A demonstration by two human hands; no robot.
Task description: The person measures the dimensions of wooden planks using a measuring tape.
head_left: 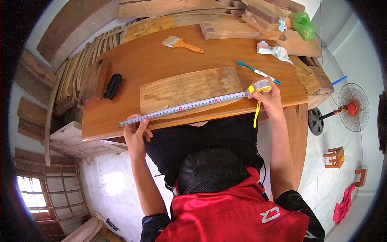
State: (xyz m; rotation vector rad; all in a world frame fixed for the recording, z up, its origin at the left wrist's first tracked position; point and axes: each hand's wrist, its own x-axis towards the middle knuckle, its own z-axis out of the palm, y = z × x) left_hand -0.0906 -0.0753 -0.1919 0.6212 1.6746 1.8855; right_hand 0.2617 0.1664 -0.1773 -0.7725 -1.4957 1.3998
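Note:
A light wooden board [189, 88] lies near the front edge of the brown table [153, 52]. Along its near side stretches the silver blade of a tape measure [261, 86], slightly tilted, its right end higher in view. My right hand [269, 99] is closed around the tape's case, at the board's right end, with a yellow strap hanging below. My left hand [138, 131] pinches the blade near its free end, just off the board's lower left corner. The blade reaches a little past that corner to the left.
On the table are a paintbrush [181, 43], a toothbrush [259, 73], a black object [113, 86], a crumpled wrapper [274, 51] and a wood block [93, 82]. Stacked timber [242, 30] lines the back, with a green bag [304, 26]. A fan [352, 107] stands right.

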